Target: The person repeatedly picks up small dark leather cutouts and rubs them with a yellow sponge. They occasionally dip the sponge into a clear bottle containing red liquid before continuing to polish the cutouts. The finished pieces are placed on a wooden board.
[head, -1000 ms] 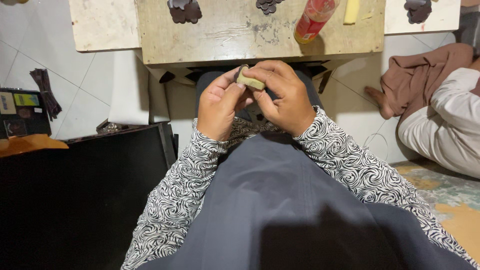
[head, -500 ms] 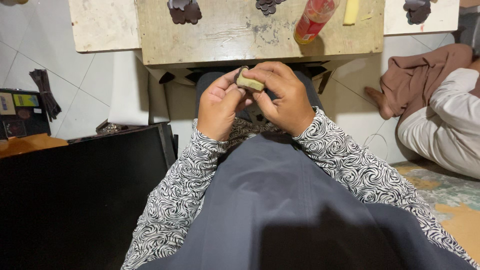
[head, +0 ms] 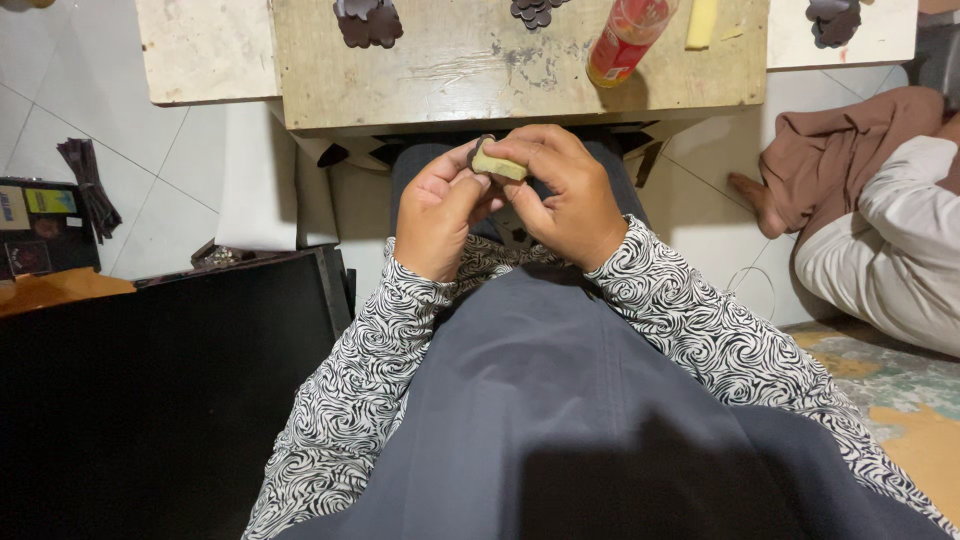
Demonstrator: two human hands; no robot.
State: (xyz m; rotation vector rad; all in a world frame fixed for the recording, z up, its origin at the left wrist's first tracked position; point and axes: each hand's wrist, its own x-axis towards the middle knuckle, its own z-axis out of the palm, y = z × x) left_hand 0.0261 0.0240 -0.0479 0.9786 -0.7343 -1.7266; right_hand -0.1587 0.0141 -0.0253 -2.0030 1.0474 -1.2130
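Note:
My left hand (head: 438, 212) and my right hand (head: 568, 192) meet over my lap, just below the edge of a low wooden board (head: 480, 70). Both pinch a small pale yellow-green block (head: 497, 164), with a dark piece behind it at my fingertips. My right fingers curl over the block from above; my left thumb and fingers press it from the left. What the dark piece is cannot be made out.
On the board lie dark flower-shaped cutouts (head: 368, 22), a red bottle (head: 626, 38) and a yellow bar (head: 702, 24). A large black box (head: 150, 390) stands at my left. Another person (head: 880, 230) sits on the floor at the right.

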